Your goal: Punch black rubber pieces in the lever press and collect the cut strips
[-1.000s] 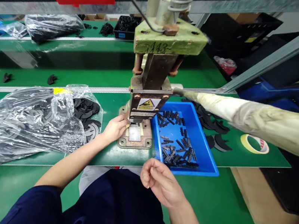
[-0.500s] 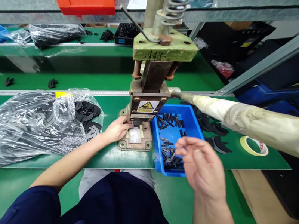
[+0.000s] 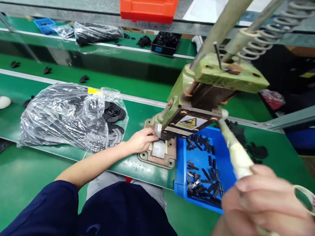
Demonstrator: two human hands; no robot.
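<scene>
On green flat counter (image 3: 138, 113): green metal lever press (image 3: 191, 111) between clear plastic bag (image 3: 64, 119), at left, and blue rectangular plastic bin (image 3: 181, 169), at right, with black oblong parts (image 3: 200, 188) inside.

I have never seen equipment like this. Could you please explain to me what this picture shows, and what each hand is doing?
There is no robot: a person works bare-handed, and the camera on that person's head looks forward and down. The tall machine is a lever press on a green tabletop. The right hand grips its pale lever. The left hand is at the base of the press; whether it holds a part, I cannot tell. On the left lies a clear plastic bag of curved dark pieces; on the right, a blue bin contains small black parts.
</scene>
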